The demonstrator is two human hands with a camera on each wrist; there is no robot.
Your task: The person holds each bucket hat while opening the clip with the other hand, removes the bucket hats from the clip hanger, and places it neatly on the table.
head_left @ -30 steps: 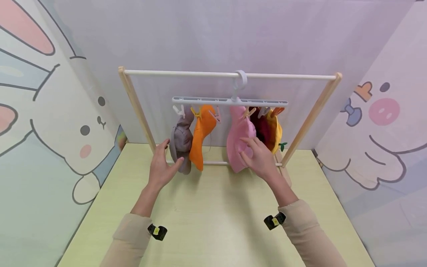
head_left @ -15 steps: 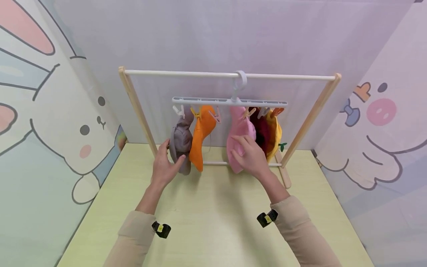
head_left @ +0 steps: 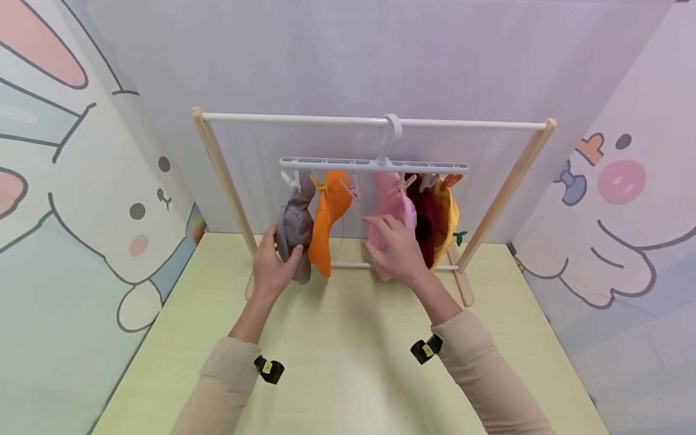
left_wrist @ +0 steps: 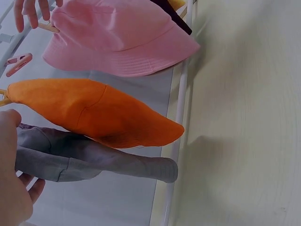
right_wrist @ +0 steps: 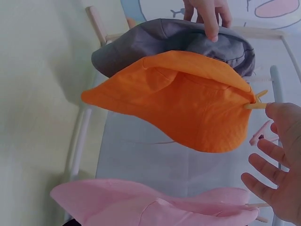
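Observation:
My left hand [head_left: 274, 263] holds the edge of a grey bucket hat [left_wrist: 94, 160], thumb on its near side and fingers behind. Beside it an orange bucket hat [right_wrist: 183, 99] hangs from a yellow clip [right_wrist: 256, 104]. My right hand [head_left: 397, 248] is open, fingers spread and holding nothing. It overlaps a pink bucket hat [left_wrist: 122, 37] in the head view. In the right wrist view, its thumb tip overlaps the yellow clip's end. A white clip [head_left: 292, 181] sits above the grey hat; an unused pink clip [left_wrist: 19, 63] hangs between the orange and pink hats.
The hats hang from a grey clip hanger [head_left: 375, 165] hooked on the white rail [head_left: 293, 119] of a wooden-legged rack. To the right hang a dark red hat [head_left: 426, 205] and a yellow hat [head_left: 448, 220] with a green sprout. A pale tabletop [head_left: 326, 362] lies below.
My right hand has moved left across the pink hat, toward the orange one. My left hand has shifted slightly right, its thumb now over the grey hat.

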